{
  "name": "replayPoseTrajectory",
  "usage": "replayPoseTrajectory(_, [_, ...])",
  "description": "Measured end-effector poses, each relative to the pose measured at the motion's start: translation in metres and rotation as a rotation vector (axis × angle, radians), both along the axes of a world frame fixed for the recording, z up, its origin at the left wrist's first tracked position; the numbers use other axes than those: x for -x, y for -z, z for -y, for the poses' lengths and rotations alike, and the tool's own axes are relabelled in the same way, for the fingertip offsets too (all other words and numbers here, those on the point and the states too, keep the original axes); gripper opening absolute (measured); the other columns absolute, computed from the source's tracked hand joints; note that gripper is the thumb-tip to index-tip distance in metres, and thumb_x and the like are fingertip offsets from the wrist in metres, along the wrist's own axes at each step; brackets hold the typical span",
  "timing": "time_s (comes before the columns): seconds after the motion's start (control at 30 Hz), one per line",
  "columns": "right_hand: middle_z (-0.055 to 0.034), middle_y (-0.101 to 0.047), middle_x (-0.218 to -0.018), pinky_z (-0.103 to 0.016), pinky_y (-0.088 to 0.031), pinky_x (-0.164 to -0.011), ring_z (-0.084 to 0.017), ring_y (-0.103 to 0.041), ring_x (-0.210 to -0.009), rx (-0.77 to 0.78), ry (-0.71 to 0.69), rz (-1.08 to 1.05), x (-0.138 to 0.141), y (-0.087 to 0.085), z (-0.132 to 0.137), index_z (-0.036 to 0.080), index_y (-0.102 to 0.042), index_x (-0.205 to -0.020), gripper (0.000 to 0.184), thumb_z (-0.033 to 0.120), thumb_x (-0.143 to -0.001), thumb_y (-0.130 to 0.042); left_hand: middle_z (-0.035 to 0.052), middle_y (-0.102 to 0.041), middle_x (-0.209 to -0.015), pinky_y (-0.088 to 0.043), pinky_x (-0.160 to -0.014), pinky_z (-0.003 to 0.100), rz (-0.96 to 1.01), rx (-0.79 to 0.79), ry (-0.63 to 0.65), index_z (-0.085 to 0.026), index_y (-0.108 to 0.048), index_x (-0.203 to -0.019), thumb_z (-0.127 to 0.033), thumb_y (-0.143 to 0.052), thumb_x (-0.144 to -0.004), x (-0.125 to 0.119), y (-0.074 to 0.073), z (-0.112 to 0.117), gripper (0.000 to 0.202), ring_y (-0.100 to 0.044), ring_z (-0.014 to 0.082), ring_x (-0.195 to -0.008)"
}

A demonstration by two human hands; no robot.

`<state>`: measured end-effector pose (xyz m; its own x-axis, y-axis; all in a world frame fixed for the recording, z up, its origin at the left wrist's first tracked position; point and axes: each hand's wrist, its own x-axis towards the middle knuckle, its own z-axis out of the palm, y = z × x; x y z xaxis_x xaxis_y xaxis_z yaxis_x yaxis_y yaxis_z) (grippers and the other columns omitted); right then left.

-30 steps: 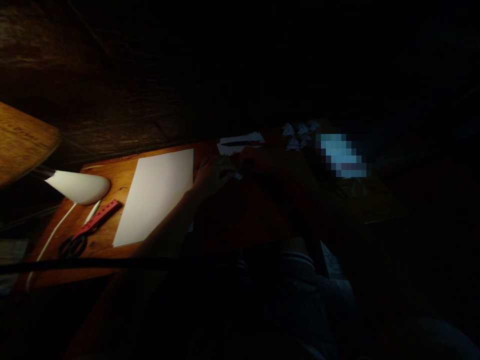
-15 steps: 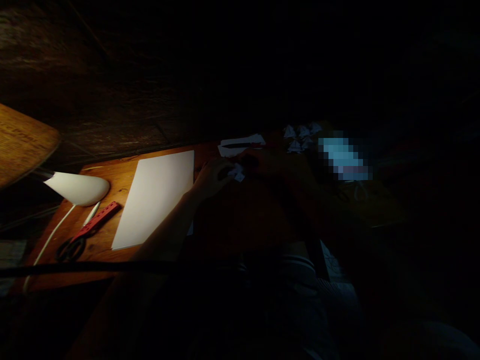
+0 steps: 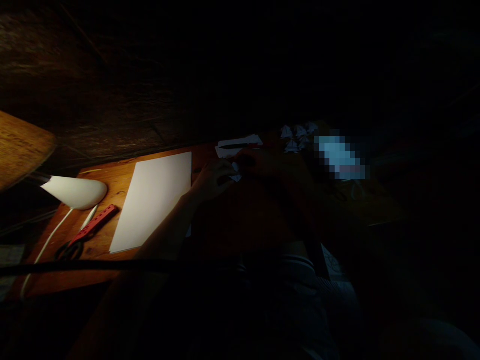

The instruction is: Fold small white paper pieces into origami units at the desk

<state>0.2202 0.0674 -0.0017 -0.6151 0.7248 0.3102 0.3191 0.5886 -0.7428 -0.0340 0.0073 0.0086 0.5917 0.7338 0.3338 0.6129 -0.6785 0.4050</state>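
Head view: the left hand [image 3: 214, 181] fingers are pinching a small white paper scrap [image 3: 236, 173], seemingly folding it; the right hand [image 3: 260, 162] is too dark to tell its grip; creasing needs aligned edges.

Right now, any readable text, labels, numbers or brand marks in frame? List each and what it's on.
None readable.
White sheet: blank.
Red strip: no legible marks.
Blue patch: pixelated, unreadable.
Wooden disc at the left: faint marks, too dim to read.
Paper piece in the left hand: no print visible.

Lamp [image 3: 75, 192], scissors [image 3: 84, 235], blank sheet [image 3: 155, 200]
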Motion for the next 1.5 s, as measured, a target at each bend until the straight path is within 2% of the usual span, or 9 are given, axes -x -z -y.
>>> replayPoseTrajectory(0.13, [-0.0098,-0.081,-0.12,-0.042,-0.058,-0.1,-0.025,-0.074,-0.108,-0.065,-0.043,0.026,-0.002,0.002,-0.003,0.02,-0.078,-0.116,0.034,0.019,-0.082,-0.073,0.0093,-0.074,-0.124,-0.058,-0.105,0.047,0.074,0.055,0.009,-0.024,-0.08,-0.122,-0.024,-0.071,-0.093,0.001,0.002,-0.002,0.03,-0.071,0.0267,-0.118])
replayPoseTrajectory(0.3, [-0.0101,-0.079,-0.118,-0.04,-0.058,-0.095,-0.024,-0.073,-0.103,-0.086,-0.094,0.061,-0.005,0.004,-0.005,0.02,-0.081,-0.111,0.031,0.025,-0.08,-0.079,0.0089,-0.078,-0.117,-0.06,-0.1,0.043,0.147,0.064,-0.023,-0.022,-0.082,-0.112,-0.023,-0.07,-0.095,0.002,0.004,-0.004,0.021,-0.074,0.0243,-0.111])
replayPoseTrajectory(0.5, [-0.0094,-0.079,-0.112,-0.039,-0.055,-0.094,-0.023,-0.071,-0.101,-0.094,-0.033,0.022,0.001,0.002,-0.001,0.02,-0.083,-0.105,0.02,0.029,-0.09,-0.074,0.0073,-0.083,-0.106,-0.062,-0.095,0.038,0.294,0.068,-0.189,-0.022,-0.081,-0.099,-0.026,-0.069,-0.095,0.001,0.002,-0.003,0.014,-0.078,0.023,-0.1])
replayPoseTrajectory(0.6, [-0.0087,-0.08,-0.105,-0.037,-0.055,-0.09,-0.023,-0.071,-0.096,-0.037,0.049,-0.057,0.008,-0.001,0.003,0.018,-0.082,-0.098,0.018,0.033,-0.09,-0.074,0.0081,-0.083,-0.105,-0.063,-0.093,0.036,0.44,0.122,-0.269,-0.02,-0.079,-0.105,-0.032,-0.071,-0.093,-0.001,0.002,-0.002,0.019,-0.078,0.0221,-0.097])
replayPoseTrajectory(0.7, [-0.0075,-0.08,-0.096,-0.034,-0.055,-0.081,-0.021,-0.07,-0.087,0.08,0.052,-0.141,0.015,-0.007,0.01,0.017,-0.08,-0.091,0.027,0.044,-0.09,-0.075,0.0098,-0.082,-0.112,-0.063,-0.092,0.034,0.584,0.188,-0.26,-0.019,-0.077,-0.113,-0.042,-0.076,-0.09,-0.004,0.001,-0.001,0.033,-0.077,0.0226,-0.102])
replayPoseTrajectory(0.87, [-0.0068,-0.08,-0.095,-0.035,-0.056,-0.081,-0.021,-0.069,-0.087,0.173,0.024,-0.237,0.023,-0.014,0.02,0.018,-0.077,-0.087,0.039,0.058,-0.086,-0.079,0.0053,-0.082,-0.097,-0.063,-0.079,0.032,0.617,0.274,-0.299,-0.021,-0.079,-0.097,-0.047,-0.088,-0.075,-0.01,0.001,-0.001,0.035,-0.075,0.0227,-0.09])
replayPoseTrajectory(1.13, [-0.0035,-0.074,-0.089,-0.034,-0.054,-0.082,-0.019,-0.065,-0.086,0.118,0.053,-0.305,0.029,-0.011,0.017,0.02,-0.069,-0.086,0.026,0.042,-0.083,-0.082,0.0009,-0.071,-0.07,-0.047,-0.056,0.026,0.704,0.415,-0.412,-0.019,-0.075,-0.08,-0.047,-0.087,-0.073,-0.011,0.011,-0.004,0.032,-0.064,0.017,-0.066])
replayPoseTrajectory(1.3, [-0.0016,-0.07,-0.09,-0.031,-0.052,-0.079,-0.017,-0.062,-0.085,0.172,0.051,-0.324,0.032,-0.013,0.023,0.02,-0.066,-0.088,0.025,0.033,-0.078,-0.085,0.0043,-0.074,-0.08,-0.054,-0.063,0.03,0.792,0.462,-0.378,-0.018,-0.075,-0.087,-0.046,-0.084,-0.075,-0.011,0.013,-0.005,0.032,-0.068,0.0198,-0.073])
replayPoseTrajectory(1.5, [-0.0014,-0.068,-0.089,-0.03,-0.051,-0.075,-0.016,-0.061,-0.083,0.27,0.025,-0.353,0.033,-0.013,0.029,0.02,-0.063,-0.088,0.031,0.035,-0.075,-0.087,0.0052,-0.074,-0.084,-0.061,-0.073,0.034,0.763,0.434,-0.303,-0.021,-0.074,-0.091,-0.052,-0.084,-0.079,-0.011,0.013,-0.002,0.035,-0.073,0.024,-0.085])
